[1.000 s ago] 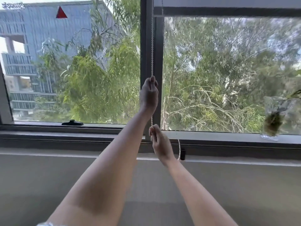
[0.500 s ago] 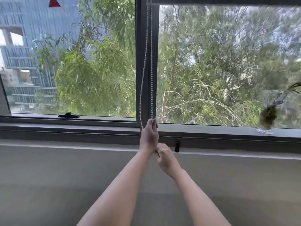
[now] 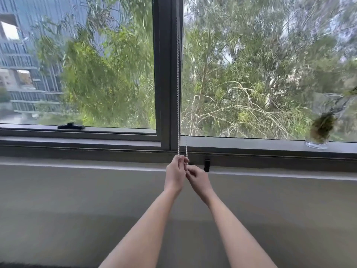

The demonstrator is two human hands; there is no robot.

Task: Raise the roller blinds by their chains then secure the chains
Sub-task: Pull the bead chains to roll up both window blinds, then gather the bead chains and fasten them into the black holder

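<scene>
A white bead chain [image 3: 178, 89] hangs down the dark window mullion [image 3: 166, 74]. My left hand [image 3: 175, 174] grips the chain just below the sill, fingers curled round it. My right hand [image 3: 198, 178] sits right beside it, pinching the chain's lower part. A small black chain clip [image 3: 206, 165] is fixed to the wall under the sill, just right of my right hand. The blinds themselves are above the frame and out of sight.
A grey window sill [image 3: 251, 145] runs across the view. A glass vase with a plant [image 3: 319, 130] stands on it at the far right. A black window handle [image 3: 71, 126] lies at the left pane's bottom. Below is a plain grey wall [image 3: 77, 190].
My left hand came down from the middle of the mullion to below the sill, pulling the chain. Both hands have met near the black clip. The blind's bottom edge has left the view.
</scene>
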